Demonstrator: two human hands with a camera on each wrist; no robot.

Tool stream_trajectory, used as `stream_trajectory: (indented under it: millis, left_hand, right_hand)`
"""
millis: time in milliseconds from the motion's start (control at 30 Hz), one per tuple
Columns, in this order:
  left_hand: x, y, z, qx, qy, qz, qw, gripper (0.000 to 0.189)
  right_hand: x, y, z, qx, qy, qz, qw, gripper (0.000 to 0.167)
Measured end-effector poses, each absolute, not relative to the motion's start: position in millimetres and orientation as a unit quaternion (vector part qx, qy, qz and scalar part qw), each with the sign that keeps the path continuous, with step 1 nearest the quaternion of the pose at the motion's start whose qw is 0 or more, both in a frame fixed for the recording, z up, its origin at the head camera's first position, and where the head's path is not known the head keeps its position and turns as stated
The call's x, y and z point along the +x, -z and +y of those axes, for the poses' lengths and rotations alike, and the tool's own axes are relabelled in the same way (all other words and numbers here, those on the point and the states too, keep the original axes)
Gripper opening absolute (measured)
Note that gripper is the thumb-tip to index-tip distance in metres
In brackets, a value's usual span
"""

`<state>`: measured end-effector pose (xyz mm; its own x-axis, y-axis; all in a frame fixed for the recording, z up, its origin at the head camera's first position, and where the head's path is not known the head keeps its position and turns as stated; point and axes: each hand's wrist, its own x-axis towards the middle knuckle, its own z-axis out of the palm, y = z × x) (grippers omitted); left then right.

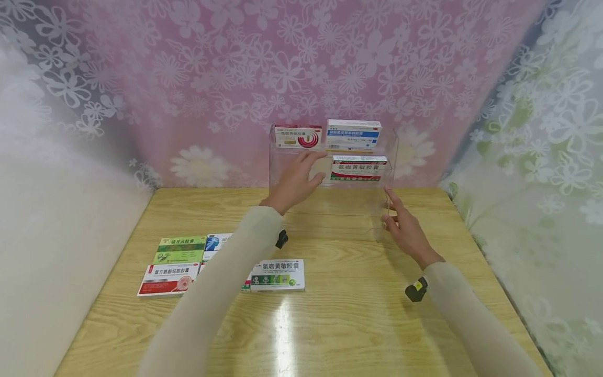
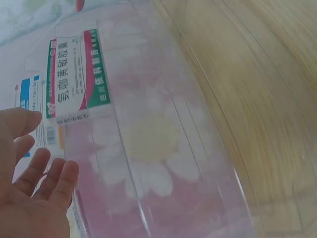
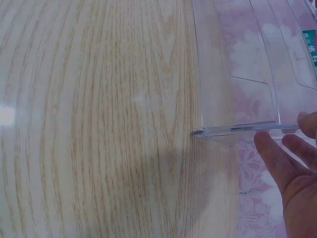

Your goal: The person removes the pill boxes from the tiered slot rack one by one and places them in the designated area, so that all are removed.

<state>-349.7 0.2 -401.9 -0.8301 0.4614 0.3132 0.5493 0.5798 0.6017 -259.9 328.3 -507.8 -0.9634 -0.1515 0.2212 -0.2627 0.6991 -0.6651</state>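
Note:
A clear plastic tiered rack point(image 1: 330, 201) stands against the back wall. My left hand point(image 1: 298, 180) is in front of its middle tier, fingers spread and nothing held. Just right of that hand, a red, green and white medicine box point(image 1: 359, 169) stands in the same tier; the left wrist view shows the box point(image 2: 77, 74) close beyond the fingers. On the top tier are a white box with red rings point(image 1: 298, 137) and a blue and white box point(image 1: 353, 136). With extended fingers, my right hand point(image 1: 409, 233) touches the rack's right side panel point(image 3: 247, 127).
On the wooden table point(image 1: 348, 314) at left lie a green box point(image 1: 180, 250), a red and white box point(image 1: 167, 278), a blue and white box point(image 1: 215, 245) and a white capsule box point(image 1: 278, 275). My left sleeve partly covers this group. Flowered walls enclose the table.

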Motion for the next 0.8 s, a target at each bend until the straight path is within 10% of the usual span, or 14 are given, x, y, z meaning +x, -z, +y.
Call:
stream_trajectory:
  millis: [800]
  left_hand:
    - [-364.7, 410.1, 48.2, -0.261, 0.459, -0.848, 0.045, 0.037]
  right_hand:
    - [-260.0, 508.6, 327.2, 0.108, -0.369, -0.92, 0.076, 0.077]
